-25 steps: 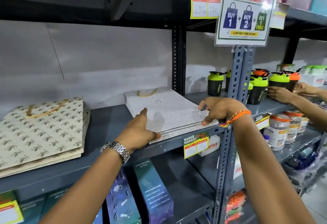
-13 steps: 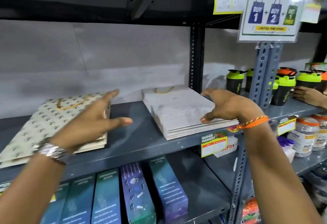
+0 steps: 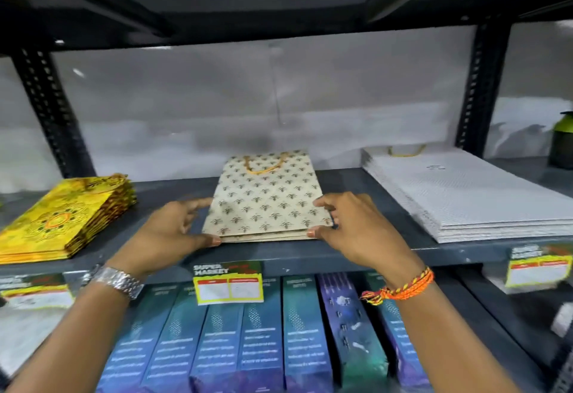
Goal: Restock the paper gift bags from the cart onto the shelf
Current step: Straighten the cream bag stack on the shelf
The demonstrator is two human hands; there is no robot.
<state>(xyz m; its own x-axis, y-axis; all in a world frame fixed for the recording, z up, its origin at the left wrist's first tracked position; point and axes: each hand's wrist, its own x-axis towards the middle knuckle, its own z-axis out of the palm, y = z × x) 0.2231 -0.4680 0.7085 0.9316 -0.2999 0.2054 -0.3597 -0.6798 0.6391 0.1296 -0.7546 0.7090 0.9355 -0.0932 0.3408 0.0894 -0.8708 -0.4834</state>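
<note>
The grey metal shelf (image 3: pixel 356 251) took up most of the view, with three flat stacks of paper gift bags lying on it: a wide white stack (image 3: pixel 465 194) over at 3 o'clock, a yellow patterned stack (image 3: pixel 62 222) at 9 o'clock, and the cream bee-print stack (image 3: pixel 266 200) dead centre. Blue boxes (image 3: pixel 260 346) stood in a row on the shelf below at 6 o'clock, under a yellow price tag (image 3: pixel 228 284). The left hand (image 3: pixel 167 231) was spread open against the cream stack's left edge, thumb at the front corner, and the right hand (image 3: pixel 350 225) was doing the same on the right edge, fingers loosely curled, so the stack was pressed between two open hands, not really gripped. No cart in view. My guess is this was squaring up the pile. The risk I'd flag: the stack sat close to the front lip, so an uneven push could fan the loose bags out or nudge the bottom ones off the edge.
</note>
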